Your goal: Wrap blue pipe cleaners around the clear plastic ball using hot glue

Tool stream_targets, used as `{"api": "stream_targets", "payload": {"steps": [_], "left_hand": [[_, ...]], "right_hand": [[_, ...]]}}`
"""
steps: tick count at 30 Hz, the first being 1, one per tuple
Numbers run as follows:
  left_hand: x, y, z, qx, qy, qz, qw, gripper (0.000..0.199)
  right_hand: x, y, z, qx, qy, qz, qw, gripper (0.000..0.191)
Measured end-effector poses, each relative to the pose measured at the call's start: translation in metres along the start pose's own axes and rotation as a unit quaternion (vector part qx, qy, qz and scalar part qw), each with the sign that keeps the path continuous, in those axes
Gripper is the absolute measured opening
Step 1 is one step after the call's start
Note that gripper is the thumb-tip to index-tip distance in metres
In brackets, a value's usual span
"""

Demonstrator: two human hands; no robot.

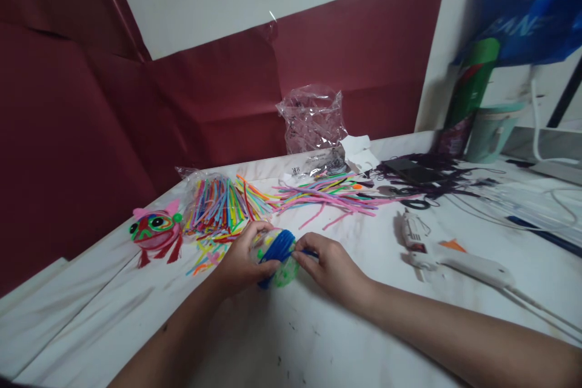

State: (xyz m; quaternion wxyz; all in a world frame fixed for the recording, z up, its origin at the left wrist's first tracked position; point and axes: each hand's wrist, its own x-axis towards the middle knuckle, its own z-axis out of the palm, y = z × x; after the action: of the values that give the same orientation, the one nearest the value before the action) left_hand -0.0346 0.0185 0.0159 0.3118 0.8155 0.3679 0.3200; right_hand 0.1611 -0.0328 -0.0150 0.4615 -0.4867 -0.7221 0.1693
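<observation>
My left hand (248, 259) is wrapped round a small rounded craft piece (282, 274), clear and greenish with a wide band of blue pipe cleaner across it. On its right side my right hand (330, 260) pinches a blue pipe cleaner (310, 253) between thumb and fingertips, close against the band. The far side of the craft piece is hidden by my left hand. To the left stands a finished-looking animal head (157, 230) of red, pink and green pipe cleaners, with black eyes and red tassels.
Colourful pipe cleaners (218, 203) lie bundled behind my left hand; pink strands (327, 197) spread farther right. A white glue gun (473, 265) with its cord lies at right, near black-handled scissors (416, 203). Dark purple threads (427, 173), a phone (416, 171) and a green cup (493, 133) stand or lie behind.
</observation>
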Motion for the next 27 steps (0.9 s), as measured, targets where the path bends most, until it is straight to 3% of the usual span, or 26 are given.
{"api": "stream_targets", "payload": {"steps": [9, 13, 21, 27], "left_hand": [[-0.002, 0.006, 0.000, -0.060, -0.045, -0.005, 0.997, 0.058], [-0.003, 0.003, 0.000, -0.104, -0.044, -0.036, 0.993, 0.049], [0.001, -0.003, 0.013, -0.191, 0.095, -0.052, 0.976, 0.030], [0.003, -0.008, 0.016, -0.208, 0.130, -0.096, 0.965, 0.044]], "right_hand": [[0.001, -0.004, -0.001, -0.010, -0.009, 0.006, 1.000, 0.010], [0.002, -0.005, -0.002, -0.006, -0.011, 0.003, 1.000, 0.011], [0.004, 0.000, 0.000, 0.004, -0.010, 0.020, 1.000, 0.011], [0.004, -0.001, 0.002, 0.001, -0.016, 0.019, 1.000, 0.011]]}}
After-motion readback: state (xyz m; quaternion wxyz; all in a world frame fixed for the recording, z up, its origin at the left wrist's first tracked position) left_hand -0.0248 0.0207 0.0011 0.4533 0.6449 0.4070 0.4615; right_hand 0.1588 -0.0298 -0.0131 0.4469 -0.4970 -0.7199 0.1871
